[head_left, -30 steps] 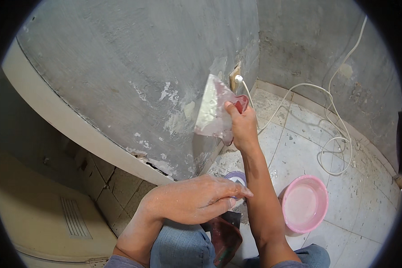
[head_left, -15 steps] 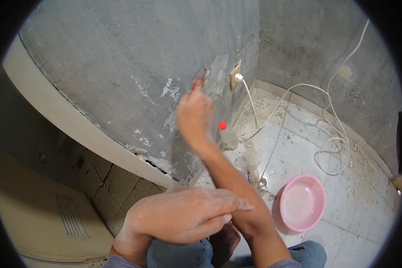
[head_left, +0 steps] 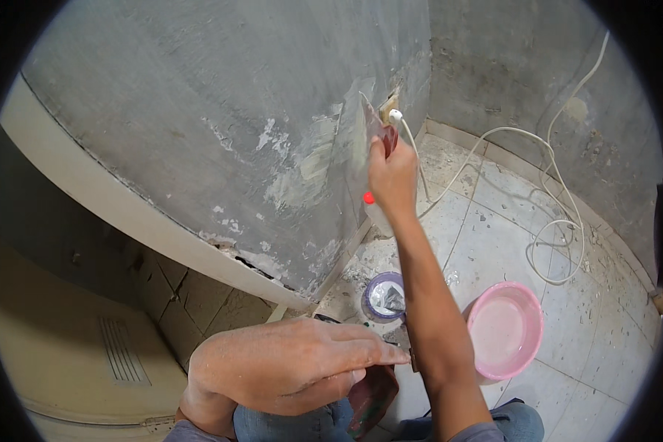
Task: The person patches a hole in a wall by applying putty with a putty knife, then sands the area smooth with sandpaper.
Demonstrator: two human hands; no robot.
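Head view: right hand has the scraper, fingers wrapped round its red handle, thumb on the near side. Blade is up, turned nearly edge-on, by the wall just left of the socket. Can't tell if blade meets wall.

Left hand is back-up over the knees, fingers stretched toward the right forearm. A dark-red piece shows under it; palm is hidden, so can't tell whether it's grasping that.

Wall has a pale smeared patch left of the blade. Floor: purple-rimmed tub with white paste, near the wall's foot; red-capped bottle by the wall-side edge, partly behind the right arm; pink basin right of the forearm, pale liquid inside. White cord runs from the plug, loops near the far wall's edge.

Risks, my read: blade is close to the live-looking plug, so a slip right could knock it or push wet paste into the socket gap. Low elbow swing could tip basin; spill would spread toward the cord. Blade corner could gouge the patch if tilted.
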